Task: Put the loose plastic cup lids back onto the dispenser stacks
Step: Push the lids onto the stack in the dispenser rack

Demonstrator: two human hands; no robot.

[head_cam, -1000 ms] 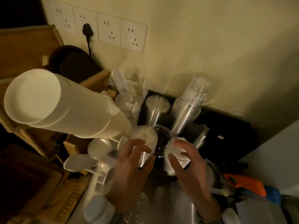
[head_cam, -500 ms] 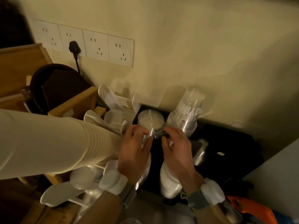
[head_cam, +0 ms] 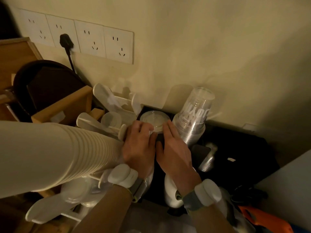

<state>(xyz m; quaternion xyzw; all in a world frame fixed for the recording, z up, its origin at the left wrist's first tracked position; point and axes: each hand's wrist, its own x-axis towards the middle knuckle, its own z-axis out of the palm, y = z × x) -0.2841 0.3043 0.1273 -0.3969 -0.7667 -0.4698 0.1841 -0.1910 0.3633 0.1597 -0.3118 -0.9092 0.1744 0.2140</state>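
A stack of clear plastic lids (head_cam: 155,119) stands in the black dispenser (head_cam: 239,148) by the wall. My left hand (head_cam: 139,147) grips the stack's left side, fingertips on its rim. On the stack's right side, my right hand (head_cam: 173,148) presses in the same way. Both hands hide the stack's lower part. More clear lids (head_cam: 77,190) lie in the white rack at lower left, and one (head_cam: 111,119) sits behind my left hand.
A long white paper cup stack (head_cam: 50,157) juts in from the left, close to my left arm. A clear printed cup stack (head_cam: 195,118) stands right of the lids. White rack posts (head_cam: 102,95), a wooden box (head_cam: 67,106) and wall sockets (head_cam: 90,41) are behind.
Both hands went from the lower lids up to the lid stack by the wall and closed in on its sides. The view tilted up and closer.
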